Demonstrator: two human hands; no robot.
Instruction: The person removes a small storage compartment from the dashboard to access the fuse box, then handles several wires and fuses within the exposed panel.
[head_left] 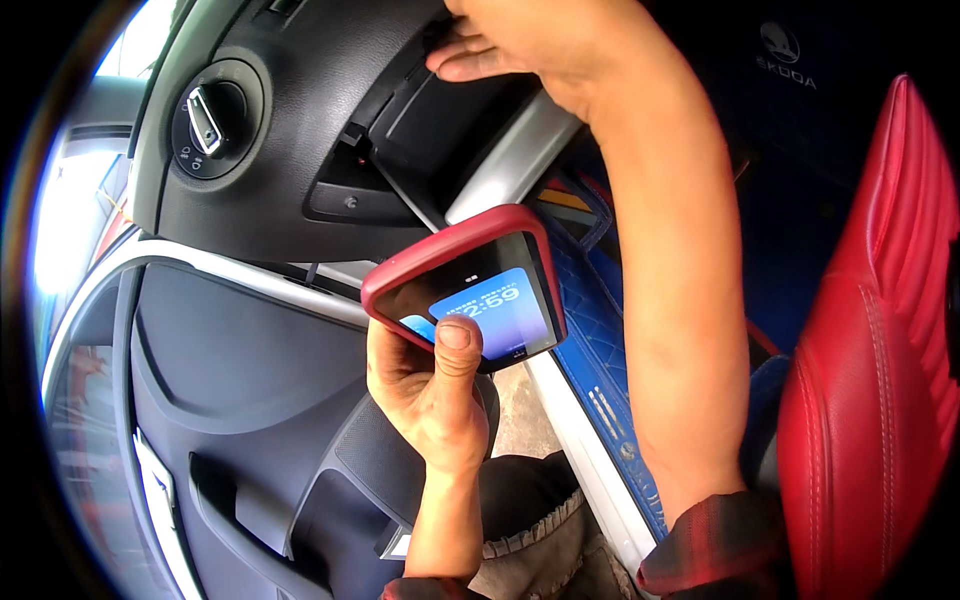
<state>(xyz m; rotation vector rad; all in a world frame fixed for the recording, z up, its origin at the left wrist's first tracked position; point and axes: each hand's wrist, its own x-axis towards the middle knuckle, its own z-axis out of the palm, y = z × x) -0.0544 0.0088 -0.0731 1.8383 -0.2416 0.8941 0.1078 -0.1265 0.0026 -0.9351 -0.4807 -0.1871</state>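
Note:
My left hand (430, 410) grips a phone (463, 292) in a red case, thumb on the lit blue screen showing a clock. My right hand (500, 45) reaches up to the opening of a dark compartment (425, 140) under the dashboard, fingers loosely bent and apart at its upper edge; part of this hand is cut off by the frame. The black dashboard panel (290, 120) carries a round switch (208, 119) with a silver grip, left of the compartment. A silver trim piece (505, 160) runs behind the phone.
An open car door (230, 360) fills the left. A red stitched seat (850, 420) stands at the right beside my forearm. A blue quilted floor mat (590, 380) and white sill (560, 410) lie below. My dark trousers show at the bottom.

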